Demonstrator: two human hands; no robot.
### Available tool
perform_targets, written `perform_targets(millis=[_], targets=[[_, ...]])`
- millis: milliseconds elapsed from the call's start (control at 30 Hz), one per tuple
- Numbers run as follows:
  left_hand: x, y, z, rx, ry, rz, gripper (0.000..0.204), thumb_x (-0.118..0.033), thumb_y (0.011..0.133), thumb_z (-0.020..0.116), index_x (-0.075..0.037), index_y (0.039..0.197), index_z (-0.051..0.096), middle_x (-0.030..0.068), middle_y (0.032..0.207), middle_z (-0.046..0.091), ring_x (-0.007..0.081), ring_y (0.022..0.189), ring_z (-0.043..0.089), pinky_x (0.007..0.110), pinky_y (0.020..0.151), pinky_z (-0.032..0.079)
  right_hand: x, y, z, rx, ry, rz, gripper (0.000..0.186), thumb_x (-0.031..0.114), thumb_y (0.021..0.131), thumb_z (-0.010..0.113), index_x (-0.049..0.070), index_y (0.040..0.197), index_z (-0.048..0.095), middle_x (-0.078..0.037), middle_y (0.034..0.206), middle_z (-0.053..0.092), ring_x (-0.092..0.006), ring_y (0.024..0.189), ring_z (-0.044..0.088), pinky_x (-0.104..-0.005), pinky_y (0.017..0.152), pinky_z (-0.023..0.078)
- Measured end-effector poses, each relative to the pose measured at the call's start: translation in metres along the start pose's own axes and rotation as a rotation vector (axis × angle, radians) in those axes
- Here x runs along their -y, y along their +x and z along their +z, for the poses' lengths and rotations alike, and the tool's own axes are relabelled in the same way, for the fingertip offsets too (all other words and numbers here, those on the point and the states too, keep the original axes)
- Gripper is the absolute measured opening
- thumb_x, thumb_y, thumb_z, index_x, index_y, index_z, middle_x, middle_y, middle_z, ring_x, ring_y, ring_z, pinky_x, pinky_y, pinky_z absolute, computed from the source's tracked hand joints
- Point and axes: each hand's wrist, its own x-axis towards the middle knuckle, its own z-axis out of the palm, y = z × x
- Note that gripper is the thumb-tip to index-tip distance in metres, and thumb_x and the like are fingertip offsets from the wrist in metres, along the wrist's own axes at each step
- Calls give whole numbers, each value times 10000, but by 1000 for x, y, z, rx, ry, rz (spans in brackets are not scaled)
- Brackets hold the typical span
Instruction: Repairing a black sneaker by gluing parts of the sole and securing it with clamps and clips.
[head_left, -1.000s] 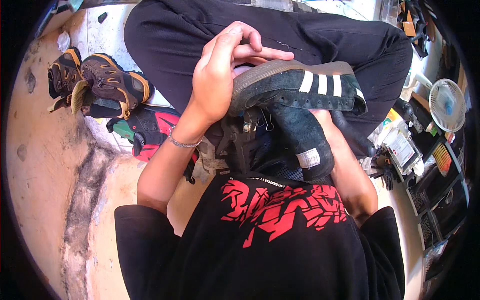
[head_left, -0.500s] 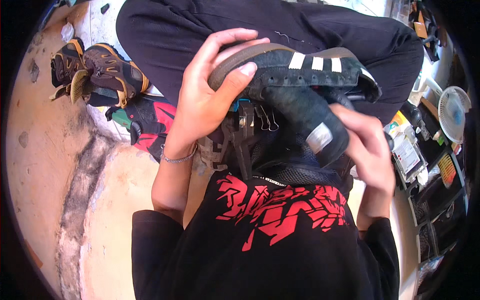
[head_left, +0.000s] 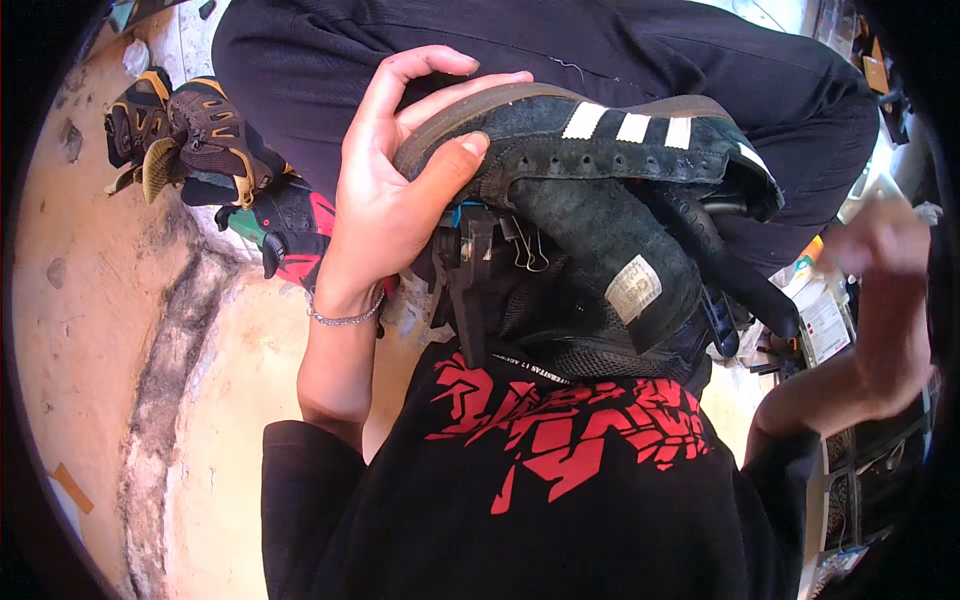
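A black suede sneaker [head_left: 590, 145] with white side stripes and a brown sole lies on its side across my lap, its toe to the left. My left hand [head_left: 395, 180] is wrapped round the toe, thumb on the upper and fingers over the sole. The lace holes are bare, and the tongue [head_left: 610, 240], with a pale label, is folded out toward me. A long black handle-like piece [head_left: 745, 275] slants out beside the tongue; its kind is unclear. My right hand [head_left: 885, 235] is raised off to the right, away from the shoe, its fingers smeared by motion.
Brown and yellow shoes [head_left: 205, 135] and a red, black and green shoe [head_left: 295, 230] lie at the left by the stained wall [head_left: 90, 330]. At the right are a white package [head_left: 825, 325] and a dark rack with compartments [head_left: 870, 475]. Wire clips [head_left: 530, 250] hang under the sneaker.
My right hand has left the tongue and swung to the far right, uncovering the black handle-like piece. The sneaker and my left hand have shifted slightly left.
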Motion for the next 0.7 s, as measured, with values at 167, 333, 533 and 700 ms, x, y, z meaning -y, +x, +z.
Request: perform_targets(millis=[167, 333, 533, 700], targets=[[-3, 3, 5, -26, 1, -46, 434, 72, 925, 560, 2, 1324, 401, 243, 1315, 659, 226, 1198, 641, 348, 1049, 498, -12, 13, 30, -359, -146, 963, 417, 325, 1051, 478, 0, 1221, 678, -103, 1037, 687, -170, 917, 657, -308, 829, 505], [-4, -1, 4, -90, -36, -72, 392, 43, 915, 638, 1, 1269, 474, 211, 1264, 685, 186, 1154, 646, 325, 1031, 499, -83, 47, 49, -96, 51, 944, 363, 303, 986, 637, -7, 1160, 708, -72, 974, 709, -144, 888, 649, -297, 777, 509], [-5, -7, 8, -75, 493, 118, 530, -58, 814, 860, -6, 1227, 532, 74, 1051, 698, 126, 1009, 656, 274, 905, 528, -118, 42, 74, 43, 11, 711, 461, 351, 862, 783, -36, 1104, 717, -177, 869, 713, -281, 774, 679, -346, 704, 536], [-18, -18, 10, -145, 863, 226, 454, -155, 718, 928, -23, 1090, 703, 117, 1005, 731, 220, 912, 737, 288, 820, 582, -110, 34, 83, 12, 60, 623, 505, 202, 771, 874, -15, 1190, 695, -143, 1047, 743, -240, 967, 729, -356, 861, 574]])
